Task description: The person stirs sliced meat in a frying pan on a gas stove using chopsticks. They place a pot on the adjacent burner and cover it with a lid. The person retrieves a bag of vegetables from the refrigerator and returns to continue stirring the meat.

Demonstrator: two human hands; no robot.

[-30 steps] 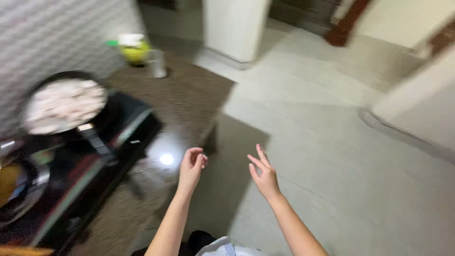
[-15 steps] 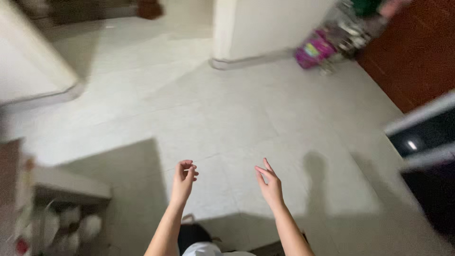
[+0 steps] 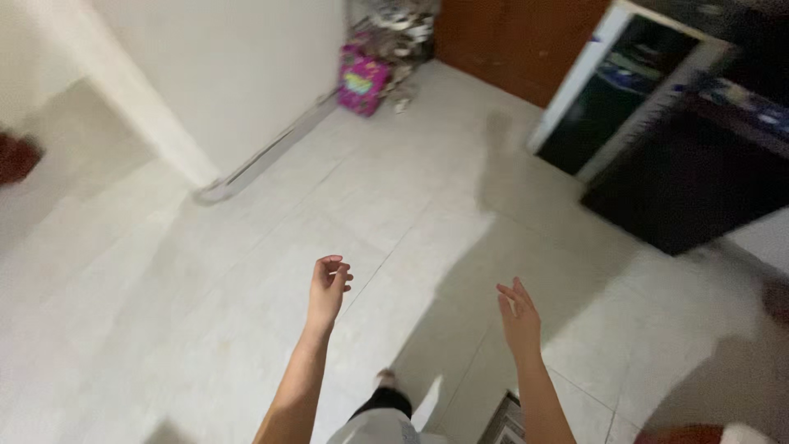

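Observation:
My left hand (image 3: 327, 286) hangs in the air over the pale tiled floor (image 3: 246, 271), fingers loosely curled, holding nothing. My right hand (image 3: 519, 319) is raised beside it with fingers spread and empty. Both forearms reach forward from the bottom of the view. Neither hand touches anything. Below them I see my leg and a foot on the tiles.
A white wall corner (image 3: 177, 160) stands at the left. A pink package (image 3: 362, 80) and clutter lie by a brown wooden door (image 3: 509, 37). A dark cabinet or counter (image 3: 682, 156) fills the right. A small mat (image 3: 503, 419) lies near my feet.
The view has swung right, away from the stove and pan, to the open floor and dark cabinet. Both hands stay raised and empty; the right fingers have spread slightly.

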